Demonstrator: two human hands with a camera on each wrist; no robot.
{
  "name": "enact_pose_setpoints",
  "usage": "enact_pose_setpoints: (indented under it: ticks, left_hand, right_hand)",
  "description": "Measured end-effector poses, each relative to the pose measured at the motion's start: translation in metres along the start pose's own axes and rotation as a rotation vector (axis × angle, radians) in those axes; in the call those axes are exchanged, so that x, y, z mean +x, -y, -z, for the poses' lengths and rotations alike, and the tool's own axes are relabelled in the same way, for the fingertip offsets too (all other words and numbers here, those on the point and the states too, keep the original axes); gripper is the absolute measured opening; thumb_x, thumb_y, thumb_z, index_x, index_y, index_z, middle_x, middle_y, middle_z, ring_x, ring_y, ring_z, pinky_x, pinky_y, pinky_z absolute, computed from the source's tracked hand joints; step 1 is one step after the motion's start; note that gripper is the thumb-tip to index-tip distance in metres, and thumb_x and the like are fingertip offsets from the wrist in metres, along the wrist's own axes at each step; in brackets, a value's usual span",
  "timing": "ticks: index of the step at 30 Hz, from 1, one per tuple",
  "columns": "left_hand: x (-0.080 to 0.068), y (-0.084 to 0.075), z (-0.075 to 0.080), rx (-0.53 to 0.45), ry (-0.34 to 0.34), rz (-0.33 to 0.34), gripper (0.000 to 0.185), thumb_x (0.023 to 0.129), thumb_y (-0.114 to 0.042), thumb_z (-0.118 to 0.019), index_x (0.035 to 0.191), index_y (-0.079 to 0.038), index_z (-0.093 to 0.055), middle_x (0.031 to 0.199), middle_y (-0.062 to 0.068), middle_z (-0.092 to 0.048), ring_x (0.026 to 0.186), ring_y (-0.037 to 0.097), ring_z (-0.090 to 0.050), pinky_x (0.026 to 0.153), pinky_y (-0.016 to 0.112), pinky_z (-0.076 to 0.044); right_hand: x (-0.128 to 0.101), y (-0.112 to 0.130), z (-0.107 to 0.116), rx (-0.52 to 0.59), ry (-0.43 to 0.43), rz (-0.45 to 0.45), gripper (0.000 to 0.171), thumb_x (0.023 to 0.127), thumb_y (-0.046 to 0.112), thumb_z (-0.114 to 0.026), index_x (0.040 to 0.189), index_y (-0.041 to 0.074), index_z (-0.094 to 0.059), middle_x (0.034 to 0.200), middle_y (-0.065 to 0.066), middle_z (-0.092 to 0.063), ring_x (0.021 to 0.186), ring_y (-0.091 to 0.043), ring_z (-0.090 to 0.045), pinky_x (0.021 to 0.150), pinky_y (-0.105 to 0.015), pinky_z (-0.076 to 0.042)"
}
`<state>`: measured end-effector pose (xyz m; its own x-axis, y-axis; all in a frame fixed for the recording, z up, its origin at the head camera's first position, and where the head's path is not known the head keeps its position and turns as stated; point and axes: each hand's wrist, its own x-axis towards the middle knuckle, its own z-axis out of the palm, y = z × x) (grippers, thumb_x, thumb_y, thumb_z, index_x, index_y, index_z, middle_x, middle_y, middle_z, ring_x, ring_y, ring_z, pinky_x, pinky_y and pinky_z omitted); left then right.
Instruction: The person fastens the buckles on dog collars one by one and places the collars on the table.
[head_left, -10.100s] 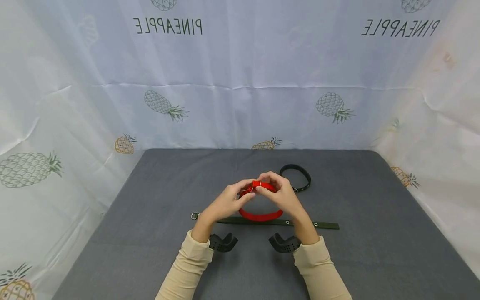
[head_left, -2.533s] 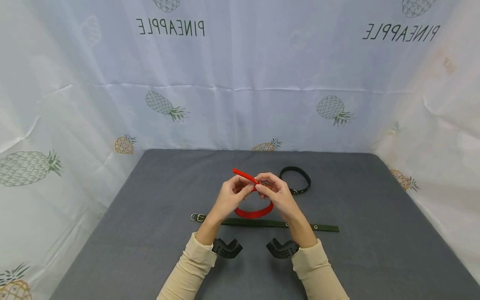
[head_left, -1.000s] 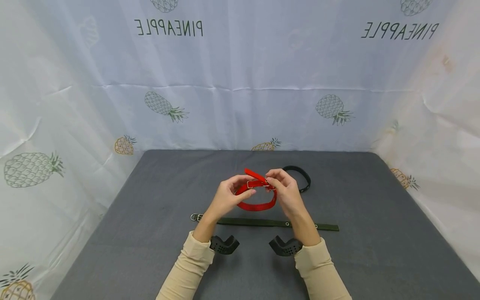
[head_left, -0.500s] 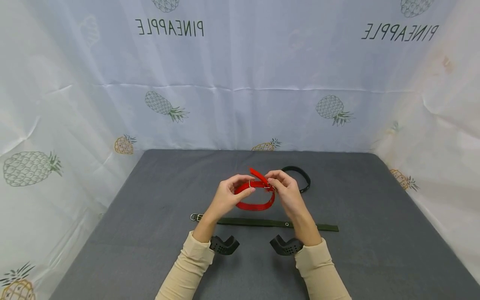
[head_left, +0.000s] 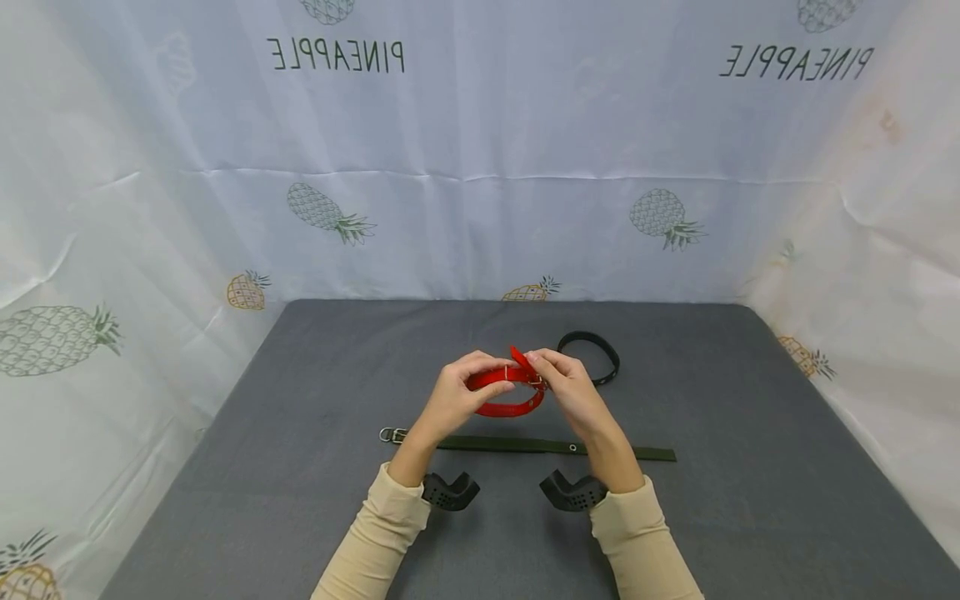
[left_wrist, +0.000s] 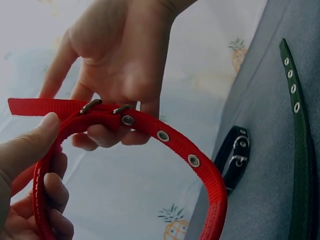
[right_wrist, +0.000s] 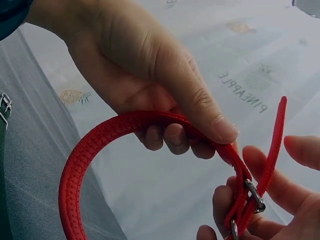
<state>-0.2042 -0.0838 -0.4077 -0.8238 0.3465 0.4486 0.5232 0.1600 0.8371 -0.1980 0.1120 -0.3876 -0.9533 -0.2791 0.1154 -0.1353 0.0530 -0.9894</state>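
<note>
One red collar (head_left: 510, 410), part-hidden in left hand (head_left: 452, 395) and right hand (head_left: 573, 395)

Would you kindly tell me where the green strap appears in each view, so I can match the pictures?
Head: the green strap lies crosswise below the picture's centre.
Left wrist: down the right side, its holed end uppermost.
Right wrist: only part shows, at the left edge, with its buckle.
Shared landmark: the red collar, visible in all three views.
</note>
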Motion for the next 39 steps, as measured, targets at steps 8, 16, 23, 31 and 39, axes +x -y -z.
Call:
enact_pose_setpoints:
  ticks: [8,16,23,31,39]
  left_hand:
    - [0.0002,0.0010,-0.0020,0.029,-0.022,0.012,0.031,0.083,-0.013,-0.075,0.114,-0.004,-0.071,0.103,0.013,-0.070,0.085,0.009,-0.065,0.072,0.020,-0.056]
    - [0.0018,0.0010,-0.0012,0.047,-0.042,-0.057,0.028,0.082,-0.010,-0.075,0.109,-0.002,-0.072,0.099,0.014,-0.070,0.083,0.010,-0.064,0.071,0.020,-0.056]
    - [0.0036,0.0005,0.0005,0.044,-0.048,-0.081,0.028,0.081,-0.008,-0.075,0.108,0.000,-0.072,0.099,0.016,-0.069,0.084,0.013,-0.064,0.072,0.021,-0.057]
    - [0.0020,-0.0012,0.0044,0.041,-0.034,-0.093,0.030,0.082,-0.006,-0.074,0.110,0.002,-0.071,0.099,0.017,-0.069,0.085,0.017,-0.064,0.070,0.021,-0.056]
    - [0.0008,-0.0008,0.0050,0.021,-0.016,-0.098,0.032,0.081,-0.006,-0.074,0.112,0.003,-0.070,0.098,0.018,-0.067,0.084,0.012,-0.063,0.069,0.021,-0.056]
  right_hand:
    - [-0.0011,-0.0009,-0.0008,-0.005,-0.022,0.003,0.024,0.102,0.029,-0.048,0.092,0.014,-0.063,0.084,0.012,-0.059,0.088,-0.011,-0.051,0.086,-0.033,-0.042]
    - [-0.0017,-0.0013,0.0008,-0.002,-0.056,0.048,0.021,0.101,0.023,-0.050,0.090,0.016,-0.066,0.089,0.014,-0.059,0.090,-0.010,-0.049,0.081,-0.027,-0.043]
    - [-0.0009,0.0005,-0.0001,0.021,-0.039,0.115,0.027,0.098,0.013,-0.055,0.076,0.026,-0.064,0.100,0.012,-0.057,0.103,-0.012,-0.048,0.084,-0.024,-0.046]
    - [-0.0023,0.0009,-0.0032,0.041,-0.024,0.173,0.021,0.094,0.013,-0.061,0.075,0.019,-0.060,0.094,0.007,-0.052,0.094,-0.011,-0.048,0.077,-0.023,-0.046]
    - [-0.0044,0.0013,-0.0042,0.050,0.015,0.234,0.022,0.095,0.008,-0.059,0.077,0.021,-0.058,0.089,0.009,-0.051,0.079,-0.007,-0.048,0.073,-0.023,-0.045]
